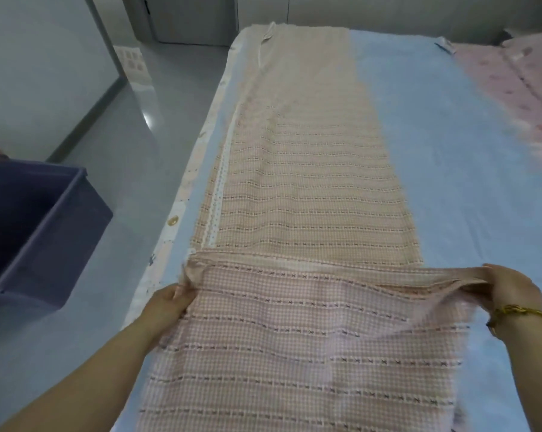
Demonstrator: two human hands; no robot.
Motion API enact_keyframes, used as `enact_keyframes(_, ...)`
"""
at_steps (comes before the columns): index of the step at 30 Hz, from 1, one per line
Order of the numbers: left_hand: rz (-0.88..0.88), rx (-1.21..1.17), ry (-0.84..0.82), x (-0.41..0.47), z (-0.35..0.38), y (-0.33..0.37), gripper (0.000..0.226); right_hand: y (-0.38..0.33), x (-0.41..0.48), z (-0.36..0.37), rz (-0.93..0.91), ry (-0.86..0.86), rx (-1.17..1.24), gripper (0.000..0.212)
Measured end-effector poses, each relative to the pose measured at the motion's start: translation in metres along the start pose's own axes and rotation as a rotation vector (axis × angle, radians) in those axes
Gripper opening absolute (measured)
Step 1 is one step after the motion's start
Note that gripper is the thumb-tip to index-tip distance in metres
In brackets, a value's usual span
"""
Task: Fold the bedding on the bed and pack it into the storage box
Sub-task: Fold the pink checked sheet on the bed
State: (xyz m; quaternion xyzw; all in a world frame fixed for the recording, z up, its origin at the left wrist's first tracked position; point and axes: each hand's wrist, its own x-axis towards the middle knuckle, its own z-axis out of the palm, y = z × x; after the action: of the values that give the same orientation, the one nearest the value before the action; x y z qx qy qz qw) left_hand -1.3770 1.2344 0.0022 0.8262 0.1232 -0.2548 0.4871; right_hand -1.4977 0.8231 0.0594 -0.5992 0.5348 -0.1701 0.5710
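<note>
The near end of the pink checked sheet [294, 338] is turned up toward the camera, its lighter side showing. The rest runs as a long folded strip to the far end of the bed, lying on the blue bed cover [444, 157] toward its left side. The left hand [166, 302] pinches the sheet's left corner, fingers curled into bunched cloth. The right hand [509, 291], with a gold bracelet [519, 311] on its wrist, grips the right corner, fingers closed round a gathered fold. A dark blue storage box [45, 213] stands open on the floor to the left of the bed, well apart from the sheet. Its inside is in shadow, so I cannot tell its contents. Pink flowered bedding [519, 79] lies at the far right.
</note>
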Motion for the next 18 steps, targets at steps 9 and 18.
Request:
enact_keyframes(9, -0.071, 0.086, 0.228, 0.097, 0.011, -0.003, 0.053, 0.112, -0.023, 0.167, -0.361, -0.421, -1.327, 0.06)
enact_keyframes(18, -0.047, 0.086, 0.119, 0.173, 0.021, 0.029, 0.033, 0.153, -0.001, 0.204, -0.772, -0.245, -1.417, 0.07)
